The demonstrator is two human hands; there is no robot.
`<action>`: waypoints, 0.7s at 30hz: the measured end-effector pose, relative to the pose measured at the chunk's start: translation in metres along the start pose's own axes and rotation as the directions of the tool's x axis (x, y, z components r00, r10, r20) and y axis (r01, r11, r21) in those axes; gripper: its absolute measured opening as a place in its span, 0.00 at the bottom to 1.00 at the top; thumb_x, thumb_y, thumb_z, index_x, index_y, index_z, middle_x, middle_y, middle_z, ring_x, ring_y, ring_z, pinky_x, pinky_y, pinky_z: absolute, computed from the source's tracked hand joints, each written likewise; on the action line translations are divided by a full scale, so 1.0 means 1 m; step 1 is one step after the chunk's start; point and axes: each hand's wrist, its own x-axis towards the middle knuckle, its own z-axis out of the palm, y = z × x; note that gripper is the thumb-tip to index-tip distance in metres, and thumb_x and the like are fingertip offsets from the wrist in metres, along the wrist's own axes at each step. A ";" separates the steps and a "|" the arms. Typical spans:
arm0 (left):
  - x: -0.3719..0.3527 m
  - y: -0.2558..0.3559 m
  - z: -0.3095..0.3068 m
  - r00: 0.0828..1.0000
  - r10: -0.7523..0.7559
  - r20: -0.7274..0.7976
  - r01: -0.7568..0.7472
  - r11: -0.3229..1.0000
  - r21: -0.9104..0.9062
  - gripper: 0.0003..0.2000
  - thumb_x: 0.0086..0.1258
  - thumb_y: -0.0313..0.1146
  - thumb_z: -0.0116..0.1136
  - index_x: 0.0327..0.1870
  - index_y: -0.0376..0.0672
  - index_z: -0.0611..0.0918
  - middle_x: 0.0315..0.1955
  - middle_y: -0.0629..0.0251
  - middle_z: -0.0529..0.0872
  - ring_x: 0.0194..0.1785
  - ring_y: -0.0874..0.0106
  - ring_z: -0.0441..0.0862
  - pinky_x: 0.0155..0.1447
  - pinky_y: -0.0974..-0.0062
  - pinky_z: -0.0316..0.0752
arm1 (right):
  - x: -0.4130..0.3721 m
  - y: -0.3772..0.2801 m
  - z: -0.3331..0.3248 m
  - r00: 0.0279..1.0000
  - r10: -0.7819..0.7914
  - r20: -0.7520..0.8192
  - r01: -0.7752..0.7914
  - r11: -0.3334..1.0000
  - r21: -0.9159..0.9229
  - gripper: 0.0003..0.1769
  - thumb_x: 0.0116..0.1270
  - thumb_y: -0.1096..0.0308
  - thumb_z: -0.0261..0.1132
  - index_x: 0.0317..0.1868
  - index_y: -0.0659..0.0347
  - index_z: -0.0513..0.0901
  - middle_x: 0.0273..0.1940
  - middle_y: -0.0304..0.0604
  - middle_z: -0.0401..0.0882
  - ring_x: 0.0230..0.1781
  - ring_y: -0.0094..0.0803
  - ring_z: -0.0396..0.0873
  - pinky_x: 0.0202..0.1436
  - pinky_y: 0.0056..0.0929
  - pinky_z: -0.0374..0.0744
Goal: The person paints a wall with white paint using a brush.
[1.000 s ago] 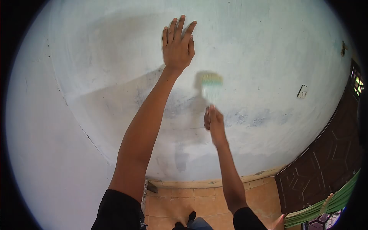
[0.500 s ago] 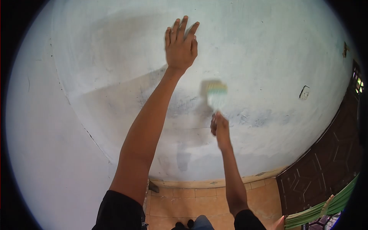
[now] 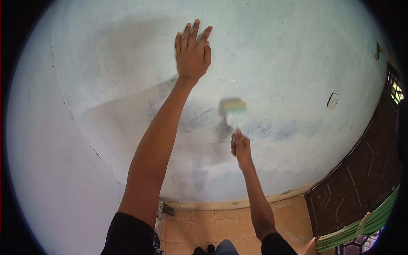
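My left hand (image 3: 192,57) lies flat against the pale wall (image 3: 272,55), its fingers spread and pointing up. Lower and to the right, my right hand (image 3: 241,148) is closed round the handle of a wide brush (image 3: 236,112). The brush points up, its yellowish bristles at or very near the wall, with its shadow just to the left. Dark, patchy stains (image 3: 276,129) mark the wall on both sides of the brush.
A socket or switch plate (image 3: 333,100) is on the wall at the right. Beyond it stand a dark panelled door (image 3: 361,170) and a green curtain (image 3: 361,229). Orange floor tiles (image 3: 204,227) and a dark object (image 3: 168,209) lie below.
The brush and my right hand have moved slightly down and left in the view. My left hand appears a little further left, as the whole view has shifted slightly.
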 end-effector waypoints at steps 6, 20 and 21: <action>0.000 0.001 -0.004 1.000 -0.008 0.028 0.008 1.000 -0.013 0.21 0.71 0.35 0.49 0.65 0.60 0.74 0.71 0.68 0.66 0.74 0.65 0.59 0.76 0.55 0.50 | 0.054 -0.089 0.014 0.991 -0.122 0.049 0.121 0.992 0.035 0.28 0.75 0.39 0.48 0.27 0.53 0.67 0.16 0.25 0.54 0.14 0.13 0.50 0.16 0.19 0.50; 0.000 0.000 -0.003 1.000 0.007 -0.020 -0.007 1.000 -0.014 0.20 0.69 0.34 0.50 0.63 0.58 0.76 0.69 0.66 0.69 0.73 0.63 0.62 0.74 0.54 0.54 | 0.054 -0.092 0.016 0.997 -0.070 0.044 0.067 0.996 0.060 0.29 0.73 0.37 0.50 0.23 0.50 0.64 0.16 0.25 0.54 0.14 0.15 0.49 0.16 0.20 0.50; 0.000 0.000 -0.004 1.000 0.009 -0.023 -0.009 1.000 -0.015 0.20 0.69 0.34 0.50 0.63 0.58 0.77 0.69 0.66 0.69 0.73 0.63 0.62 0.74 0.54 0.54 | 0.062 -0.090 0.014 0.996 -0.053 0.071 0.048 0.997 0.065 0.29 0.74 0.37 0.49 0.23 0.50 0.64 0.16 0.25 0.54 0.13 0.15 0.49 0.16 0.20 0.50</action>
